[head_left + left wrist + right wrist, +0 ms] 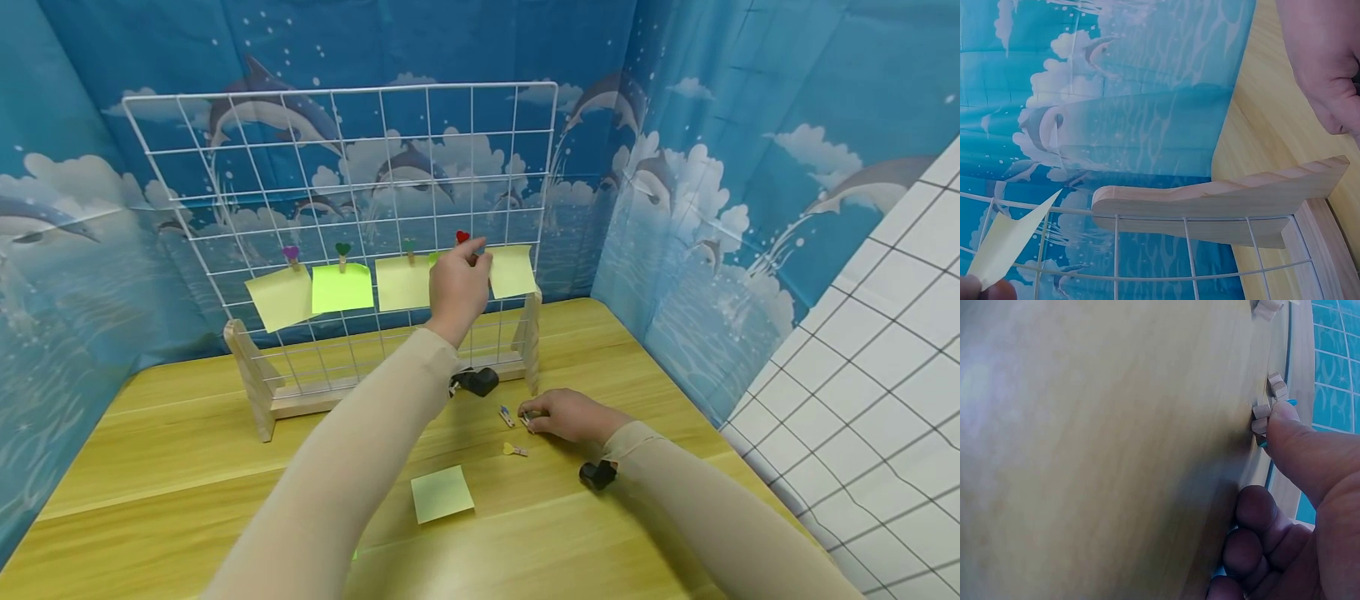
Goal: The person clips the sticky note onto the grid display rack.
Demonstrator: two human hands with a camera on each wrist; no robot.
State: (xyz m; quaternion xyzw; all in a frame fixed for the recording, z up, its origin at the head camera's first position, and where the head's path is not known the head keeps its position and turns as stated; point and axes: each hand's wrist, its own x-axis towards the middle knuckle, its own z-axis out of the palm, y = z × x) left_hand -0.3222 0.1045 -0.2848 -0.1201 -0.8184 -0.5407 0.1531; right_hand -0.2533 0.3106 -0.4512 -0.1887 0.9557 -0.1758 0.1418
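My left hand pinches a pale yellow sticky note by its left edge against the white wire grid. The same note stands out, bent, from the fingertips in the left wrist view. On the table my right hand has thumb and fingers on a small wooden clothespin. Beside it lies a blue-topped clothespin, and nearer, one with a yellow heart. A red heart clip shows above my left hand, which mostly hides a green note.
Notes hang clipped on the grid: a pale yellow note, a bright green note and another yellow note. Wooden feet hold the grid up. A loose yellow note lies on the table. Curtains hang behind.
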